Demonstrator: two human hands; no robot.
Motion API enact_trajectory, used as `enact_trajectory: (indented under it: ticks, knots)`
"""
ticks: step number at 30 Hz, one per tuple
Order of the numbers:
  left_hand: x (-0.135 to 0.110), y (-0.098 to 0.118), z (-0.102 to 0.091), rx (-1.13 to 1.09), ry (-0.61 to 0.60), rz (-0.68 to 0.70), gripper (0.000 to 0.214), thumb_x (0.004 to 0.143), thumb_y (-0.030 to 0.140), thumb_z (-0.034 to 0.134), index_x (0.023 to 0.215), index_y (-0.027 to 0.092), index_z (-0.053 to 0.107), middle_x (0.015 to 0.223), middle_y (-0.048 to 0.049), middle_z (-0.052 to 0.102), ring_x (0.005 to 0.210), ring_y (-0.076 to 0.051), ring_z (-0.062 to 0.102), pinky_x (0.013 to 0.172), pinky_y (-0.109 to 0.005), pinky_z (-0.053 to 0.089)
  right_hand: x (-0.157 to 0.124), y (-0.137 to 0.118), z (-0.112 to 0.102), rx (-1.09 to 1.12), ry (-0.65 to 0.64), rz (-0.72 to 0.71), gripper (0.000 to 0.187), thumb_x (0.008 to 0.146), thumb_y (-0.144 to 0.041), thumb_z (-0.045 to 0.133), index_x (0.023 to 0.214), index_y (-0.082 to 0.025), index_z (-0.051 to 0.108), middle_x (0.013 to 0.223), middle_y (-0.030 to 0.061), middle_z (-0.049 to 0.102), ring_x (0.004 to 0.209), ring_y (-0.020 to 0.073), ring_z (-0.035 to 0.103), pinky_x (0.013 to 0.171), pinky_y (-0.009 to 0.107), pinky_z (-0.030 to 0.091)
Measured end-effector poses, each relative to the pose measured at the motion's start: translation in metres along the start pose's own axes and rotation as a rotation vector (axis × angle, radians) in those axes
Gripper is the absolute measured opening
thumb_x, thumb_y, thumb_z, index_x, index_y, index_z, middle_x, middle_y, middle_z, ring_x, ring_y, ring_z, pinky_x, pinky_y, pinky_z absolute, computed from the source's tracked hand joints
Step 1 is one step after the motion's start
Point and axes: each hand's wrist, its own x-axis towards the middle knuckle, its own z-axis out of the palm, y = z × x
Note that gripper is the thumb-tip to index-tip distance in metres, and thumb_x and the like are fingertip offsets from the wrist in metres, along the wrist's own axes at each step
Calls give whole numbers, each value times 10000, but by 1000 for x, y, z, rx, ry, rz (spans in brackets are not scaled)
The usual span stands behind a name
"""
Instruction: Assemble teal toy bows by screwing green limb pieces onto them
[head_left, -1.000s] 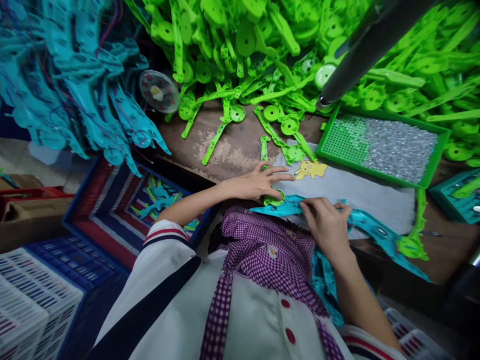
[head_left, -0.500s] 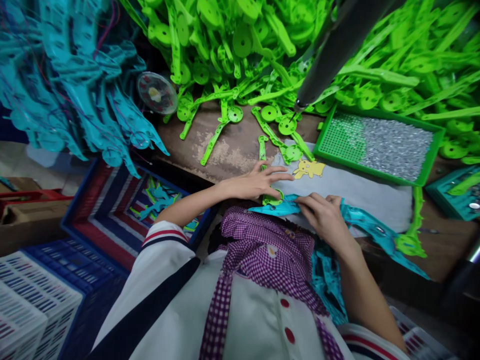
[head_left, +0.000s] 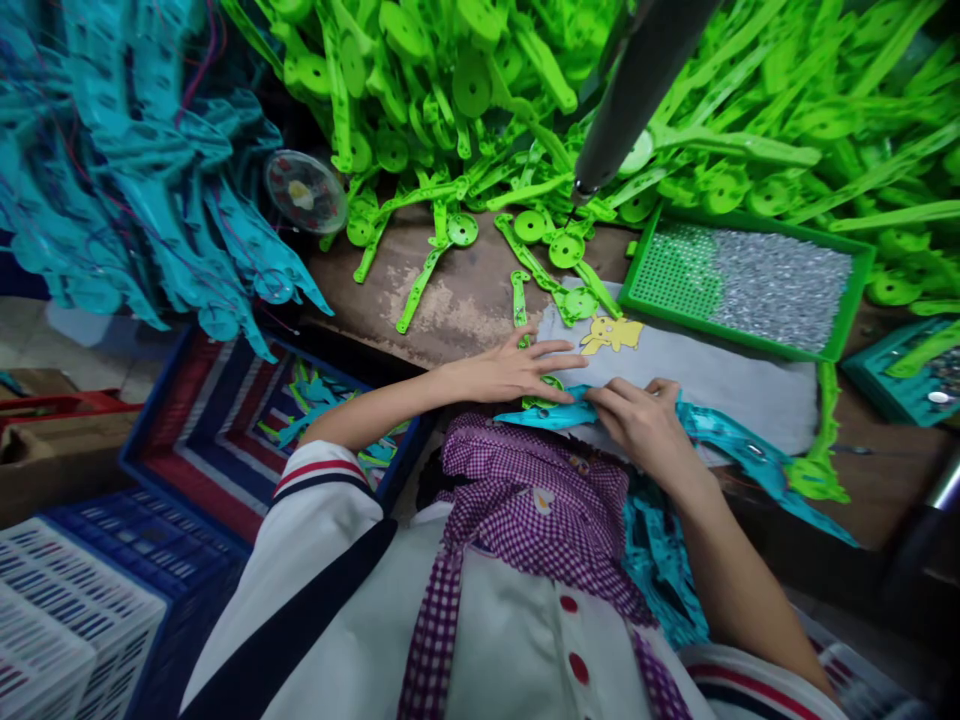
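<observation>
A long turquoise plastic shell part lies along the near edge of the bench, on a grey cloth with a yellow cartoon figure. My right hand is closed over its middle, fingertips pinched at its upper edge. My left hand lies palm down with fingers spread, its thumb against the shell's left end. Under that hand a round-ended lime green plastic part is partly covered. Another green part sits against the shell's right end. What the right fingertips pinch is too small to see.
Lime green parts are heaped at the back, turquoise shells with thin wires at left. A dark screwdriver hangs over the bench. A green tray holds small metal pieces. A lined blue crate stands at lower left.
The view has shifted slightly. Both hands stay at the shell in nearly the same pose, with the right fingers moved a little.
</observation>
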Motion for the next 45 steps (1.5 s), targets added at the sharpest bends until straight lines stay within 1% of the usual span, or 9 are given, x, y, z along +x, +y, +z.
enact_trajectory:
  ticks: [7, 13, 20, 24, 29, 33, 39, 43, 45]
  knots:
    - [4, 3, -2, 7, -1, 10, 643, 856, 42, 561, 1383, 411, 582, 1634, -13, 396, 1503, -284, 349, 1189, -588, 267, 2, -6, 9, 152, 81, 267, 304, 1027, -365, 445, 931, -205, 685, 857, 32, 744, 715, 178, 589, 804, 367, 211]
    - [2, 0, 2, -23, 32, 11, 648, 847, 36, 587, 1371, 417, 588, 1611, -22, 431, 1498, -284, 362, 1205, -594, 241, -19, 7, -5, 82, 164, 411, 343, 1016, -413, 460, 896, -201, 702, 870, 63, 762, 781, 209, 648, 839, 400, 219]
    - [1, 0, 3, -30, 91, 32, 658, 803, 17, 639, 1353, 376, 611, 1587, -56, 453, 1484, -300, 371, 1211, -576, 221, -28, 18, 0, 137, 139, 578, 415, 954, -511, 473, 807, -202, 708, 717, 61, 731, 684, 209, 623, 847, 417, 256]
    - [1, 1, 0, 12, 58, 28, 685, 798, 1, 614, 1368, 382, 591, 1589, -47, 447, 1485, -292, 367, 1212, -574, 212, -23, 14, 8, 102, 176, 634, 379, 914, -493, 483, 759, -210, 681, 666, 58, 706, 626, 204, 551, 852, 429, 278]
    - [2, 2, -3, 58, 31, 27, 663, 812, 22, 611, 1361, 392, 576, 1580, -27, 456, 1491, -275, 361, 1217, -563, 206, -10, 12, 9, 33, 69, 659, 232, 819, -396, 546, 685, -219, 616, 586, 46, 633, 579, 189, 444, 835, 427, 285]
    - [2, 2, -3, 58, 48, 35, 685, 800, 12, 617, 1368, 391, 565, 1568, -32, 473, 1490, -278, 368, 1217, -570, 203, -10, 15, 10, -14, 7, 672, 253, 848, -405, 527, 696, -217, 599, 584, 46, 608, 612, 200, 437, 813, 416, 261]
    - [4, 4, -4, 81, 25, 36, 625, 821, 39, 631, 1347, 375, 589, 1564, -45, 486, 1487, -282, 378, 1226, -580, 167, -34, 12, 7, 161, 140, 491, 300, 995, -408, 471, 899, -201, 666, 849, 50, 700, 788, 205, 594, 801, 374, 224]
    - [4, 5, -5, 93, 26, 32, 584, 842, 75, 649, 1341, 374, 597, 1567, -47, 485, 1493, -293, 376, 1225, -599, 154, -38, -2, 2, -40, 283, 397, 270, 1031, -378, 488, 1024, -206, 697, 1055, 92, 711, 973, 236, 633, 841, 393, 224]
    - [4, 5, -5, 92, 38, 35, 555, 860, 91, 643, 1334, 377, 607, 1575, -44, 476, 1495, -293, 375, 1224, -595, 163, -40, -7, 1, -129, 299, 330, 240, 1033, -347, 506, 1053, -212, 704, 1121, 94, 717, 1008, 240, 639, 877, 411, 225]
